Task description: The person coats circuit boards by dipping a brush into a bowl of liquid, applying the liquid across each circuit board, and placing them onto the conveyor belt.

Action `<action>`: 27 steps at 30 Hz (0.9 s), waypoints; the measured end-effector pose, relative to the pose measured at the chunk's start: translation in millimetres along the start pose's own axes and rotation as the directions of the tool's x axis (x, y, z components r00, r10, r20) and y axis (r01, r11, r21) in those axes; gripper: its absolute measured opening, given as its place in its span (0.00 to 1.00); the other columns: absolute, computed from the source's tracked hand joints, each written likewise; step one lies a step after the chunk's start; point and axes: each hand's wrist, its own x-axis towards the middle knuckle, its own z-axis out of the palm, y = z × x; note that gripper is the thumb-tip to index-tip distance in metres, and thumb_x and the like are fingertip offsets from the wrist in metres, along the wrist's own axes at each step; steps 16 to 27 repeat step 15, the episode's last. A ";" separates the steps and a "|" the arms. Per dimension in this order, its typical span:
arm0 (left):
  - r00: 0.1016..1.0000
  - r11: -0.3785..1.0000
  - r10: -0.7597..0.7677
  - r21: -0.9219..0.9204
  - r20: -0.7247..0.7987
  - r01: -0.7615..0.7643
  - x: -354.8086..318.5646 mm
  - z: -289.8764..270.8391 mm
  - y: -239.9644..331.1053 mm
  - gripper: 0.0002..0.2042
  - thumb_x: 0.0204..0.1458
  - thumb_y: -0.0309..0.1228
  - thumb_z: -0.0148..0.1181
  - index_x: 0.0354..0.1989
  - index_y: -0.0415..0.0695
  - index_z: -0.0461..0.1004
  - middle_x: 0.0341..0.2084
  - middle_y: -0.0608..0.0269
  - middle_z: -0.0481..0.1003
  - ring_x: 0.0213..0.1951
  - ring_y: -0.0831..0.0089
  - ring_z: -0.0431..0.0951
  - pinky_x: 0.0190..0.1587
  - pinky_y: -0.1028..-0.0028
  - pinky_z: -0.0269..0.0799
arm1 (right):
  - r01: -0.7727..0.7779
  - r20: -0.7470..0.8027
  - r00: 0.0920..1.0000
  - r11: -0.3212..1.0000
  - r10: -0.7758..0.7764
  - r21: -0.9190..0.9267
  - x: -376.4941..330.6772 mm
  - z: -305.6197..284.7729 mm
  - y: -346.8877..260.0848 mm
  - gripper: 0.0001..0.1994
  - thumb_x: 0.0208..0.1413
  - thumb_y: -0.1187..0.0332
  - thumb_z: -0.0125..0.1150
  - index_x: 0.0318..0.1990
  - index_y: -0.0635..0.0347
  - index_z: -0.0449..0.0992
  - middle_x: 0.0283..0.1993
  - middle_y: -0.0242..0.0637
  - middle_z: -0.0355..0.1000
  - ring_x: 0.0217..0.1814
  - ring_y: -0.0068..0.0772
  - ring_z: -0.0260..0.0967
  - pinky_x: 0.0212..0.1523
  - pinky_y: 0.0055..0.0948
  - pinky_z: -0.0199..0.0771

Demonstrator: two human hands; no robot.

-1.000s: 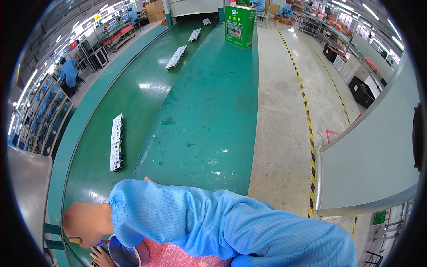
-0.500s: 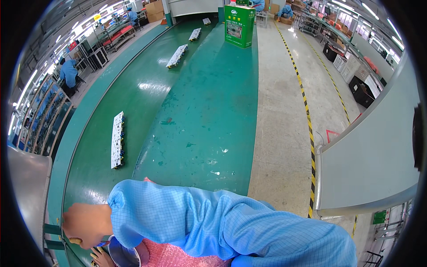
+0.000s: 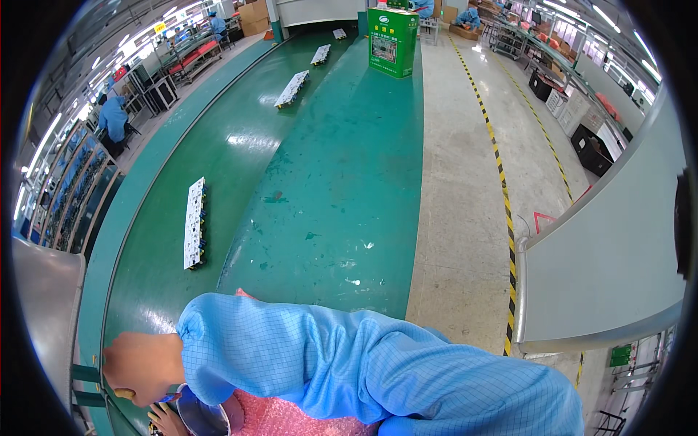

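Note:
My right arm, in a blue gridded sleeve, reaches across from the lower right to the left side of the green belt. My right hand (image 3: pixel 142 368) is closed, bent downward at the belt's left edge; a small tan tip shows under it, and what it grips is mostly hidden. Close below, at the picture's lower edge, my left hand (image 3: pixel 167 420) shows only in part, with fingers stretched out beside some small dark parts. Right of it stands a round metal pot (image 3: pixel 231 414), partly covered by my sleeve. Pink bubble wrap (image 3: pixel 291 416) lies beside the pot.
White circuit boards (image 3: pixel 194 224) with components on their undersides lie spaced along the green conveyor belt (image 3: pixel 163 218). A green rectangular can (image 3: pixel 392 42) stands on the far green surface. To the right rises a grey metal panel (image 3: pixel 603 254), beside a floor with striped tape (image 3: pixel 497 160).
The circuit boards have shifted slightly away from me along the belt. Both my hands and the pot stay in nearly the same place.

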 end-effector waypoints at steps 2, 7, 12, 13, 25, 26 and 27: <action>0.999 0.999 0.028 0.032 0.022 -0.029 6.5 -22.2 10.8 0.17 0.58 0.39 0.40 0.56 0.63 0.66 0.61 0.61 0.62 0.48 0.53 0.69 0.48 0.56 0.68 | -0.121 0.203 0.972 0.993 0.121 -0.016 0.3 -4.4 5.6 0.10 0.32 0.63 0.62 0.22 0.58 0.78 0.29 0.46 0.72 0.32 0.51 0.72 0.31 0.43 0.72; 0.996 1.000 0.011 -0.002 0.093 -0.011 6.2 -24.6 8.7 0.17 0.59 0.39 0.40 0.56 0.63 0.66 0.61 0.62 0.62 0.50 0.52 0.68 0.50 0.56 0.68 | -0.115 0.211 0.970 0.993 0.118 -0.029 1.6 -5.9 1.6 0.10 0.32 0.63 0.62 0.22 0.59 0.78 0.29 0.46 0.72 0.32 0.51 0.72 0.30 0.44 0.72; 0.993 0.994 -0.041 -0.099 0.110 0.052 4.6 -4.7 6.5 0.17 0.58 0.40 0.41 0.56 0.62 0.66 0.61 0.61 0.62 0.54 0.49 0.66 0.53 0.55 0.66 | -0.031 0.022 0.999 0.999 0.030 0.024 -3.1 -4.1 -3.2 0.05 0.24 0.69 0.56 0.12 0.60 0.70 0.14 0.44 0.64 0.18 0.51 0.63 0.20 0.42 0.63; 0.993 0.994 -0.040 -0.100 0.110 0.051 5.1 -3.9 7.4 0.17 0.58 0.40 0.41 0.56 0.62 0.66 0.61 0.61 0.62 0.54 0.49 0.66 0.53 0.55 0.66 | -0.032 0.017 0.999 0.999 0.031 0.028 -3.6 -4.1 -2.6 0.05 0.24 0.69 0.56 0.12 0.60 0.69 0.14 0.44 0.64 0.18 0.51 0.63 0.20 0.42 0.63; 0.980 0.961 -0.079 -0.247 0.181 0.123 7.7 -6.5 8.0 0.19 0.58 0.41 0.42 0.57 0.58 0.65 0.62 0.56 0.60 0.55 0.48 0.65 0.56 0.55 0.65 | -0.033 0.011 0.999 0.999 0.033 0.030 -4.4 -4.3 -1.6 0.05 0.24 0.69 0.56 0.11 0.60 0.69 0.14 0.44 0.64 0.18 0.51 0.63 0.20 0.42 0.62; 0.980 0.961 -0.079 -0.247 0.181 0.123 7.7 -6.5 8.0 0.19 0.58 0.41 0.42 0.57 0.58 0.65 0.62 0.56 0.60 0.55 0.48 0.65 0.56 0.55 0.65 | -0.033 0.011 0.999 0.999 0.033 0.030 -4.4 -4.3 -1.6 0.05 0.24 0.69 0.56 0.11 0.60 0.69 0.14 0.44 0.64 0.18 0.51 0.63 0.20 0.42 0.62; 0.980 0.961 -0.079 -0.247 0.181 0.123 7.7 -6.5 8.0 0.19 0.58 0.41 0.42 0.57 0.58 0.65 0.62 0.56 0.60 0.55 0.48 0.65 0.56 0.55 0.65 | -0.033 0.011 0.999 0.999 0.033 0.030 -4.4 -4.3 -1.6 0.05 0.24 0.69 0.56 0.11 0.60 0.69 0.14 0.44 0.64 0.18 0.51 0.63 0.20 0.42 0.62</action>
